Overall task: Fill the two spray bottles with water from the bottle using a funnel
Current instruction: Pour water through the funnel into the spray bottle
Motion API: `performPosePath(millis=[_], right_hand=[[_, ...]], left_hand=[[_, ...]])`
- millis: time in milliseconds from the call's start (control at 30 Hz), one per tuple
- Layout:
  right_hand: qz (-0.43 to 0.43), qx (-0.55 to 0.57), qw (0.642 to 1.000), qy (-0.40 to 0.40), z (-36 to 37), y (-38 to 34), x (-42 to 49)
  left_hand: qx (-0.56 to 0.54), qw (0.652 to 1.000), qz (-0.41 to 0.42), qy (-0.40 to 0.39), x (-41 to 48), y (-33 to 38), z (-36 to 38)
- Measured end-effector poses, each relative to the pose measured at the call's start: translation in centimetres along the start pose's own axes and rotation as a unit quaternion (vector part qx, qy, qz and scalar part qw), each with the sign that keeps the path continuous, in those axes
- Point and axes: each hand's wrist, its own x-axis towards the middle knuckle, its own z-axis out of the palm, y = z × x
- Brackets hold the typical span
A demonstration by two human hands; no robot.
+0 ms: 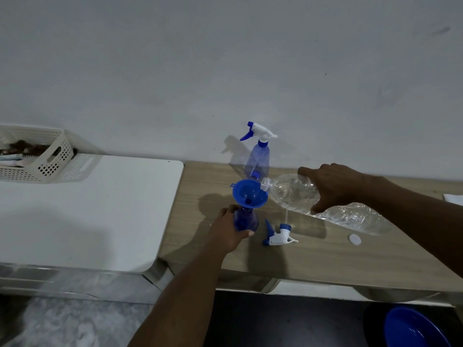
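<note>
My left hand (229, 230) grips a blue spray bottle (245, 219) that stands on the wooden table (313, 256) without its head. A blue funnel (249, 192) sits in its neck. My right hand (330, 186) holds a clear plastic water bottle (350, 214) tipped on its side, its open mouth at the funnel's right rim. A detached white and blue spray head (278, 235) lies just right of the held spray bottle. A second spray bottle (258, 159), with its head on, stands upright behind the funnel by the wall.
A white bottle cap (354, 239) lies on the table at the right. To the left is a white surface (87, 209) carrying a cream lattice basket (37, 156). A blue basin (413, 329) sits on the floor at lower right.
</note>
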Motion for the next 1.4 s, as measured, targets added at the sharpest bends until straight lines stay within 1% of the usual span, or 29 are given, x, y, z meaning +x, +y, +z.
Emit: performPosePath(millis=[500,1400], right_hand=[[-0.012,-0.041,0.999,-0.025,-1.1,-0.5,0.6],[-0.011,-0.041,0.999,-0.029,-1.6,-0.1,0.3]], left_hand=[[-0.009,1.0,-0.011,0.003,0.1,0.1,0.1],[-0.002,1.0,-0.006,0.007,0.0,0.0,0.1]])
